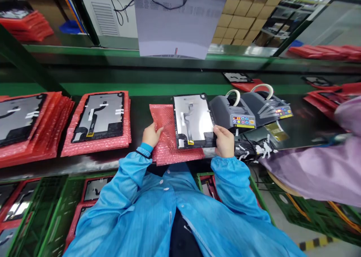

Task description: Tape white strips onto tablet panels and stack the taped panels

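Note:
A flat display panel [199, 116] with a silver back, black edges and a dark ribbon cable lies partly over a red bubble-wrap bag [166, 136]. My right hand [225, 141] grips the panel's right edge, thumb on top and the other fingers underneath. On the left, my left hand [152, 135] pinches the bag's left edge between thumb and fingers. Left of that hand, another display panel [108, 114] rests on a stack of red bubble-wrap bags [70, 144]. Just right of the held panel stands a grey tape dispenser [222, 108] with a lit display.
A second tape dispenser [261, 106] stands further right. Panels on red bags [47, 136] are piled at far left. Green crates [56, 212] sit below the bench edge. A co-worker's purple sleeve [316, 167] reaches in from the right. A monitor [177, 27] hangs ahead.

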The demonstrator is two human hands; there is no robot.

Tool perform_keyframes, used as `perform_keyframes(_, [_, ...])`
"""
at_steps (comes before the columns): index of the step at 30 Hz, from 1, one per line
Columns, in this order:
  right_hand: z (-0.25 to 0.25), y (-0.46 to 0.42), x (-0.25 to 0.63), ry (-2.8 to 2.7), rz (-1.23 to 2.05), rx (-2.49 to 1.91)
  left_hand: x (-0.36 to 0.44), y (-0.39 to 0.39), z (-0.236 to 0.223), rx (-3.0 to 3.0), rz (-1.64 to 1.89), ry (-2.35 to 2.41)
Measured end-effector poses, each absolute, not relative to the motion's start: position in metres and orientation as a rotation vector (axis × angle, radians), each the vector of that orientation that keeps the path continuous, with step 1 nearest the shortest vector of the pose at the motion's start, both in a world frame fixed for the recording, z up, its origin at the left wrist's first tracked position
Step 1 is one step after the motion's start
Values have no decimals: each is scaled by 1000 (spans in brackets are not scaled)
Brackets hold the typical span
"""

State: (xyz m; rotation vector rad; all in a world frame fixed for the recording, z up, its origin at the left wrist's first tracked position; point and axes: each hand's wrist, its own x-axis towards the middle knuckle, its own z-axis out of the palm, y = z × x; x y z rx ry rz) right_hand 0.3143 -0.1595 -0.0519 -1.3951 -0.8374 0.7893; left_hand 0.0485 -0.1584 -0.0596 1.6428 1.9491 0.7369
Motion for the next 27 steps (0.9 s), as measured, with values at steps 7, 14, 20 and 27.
perform_keyframes(7, [-79,-164,265,-898,986,-1486,49,-158,-63,1589,727,2034])
perform_keyframes(14, [-87,-186,272,-1022,899,-1479,52,-166,-58,1573,641,2096])
perform_keyframes(20, [-98,-208,281,-938,893,-1476,54,-169,-55,1689,526,2153])
perform_keyframes(27, [-95,-216,292,-799,903,-1437,67,-158,-49,1894,398,2148])
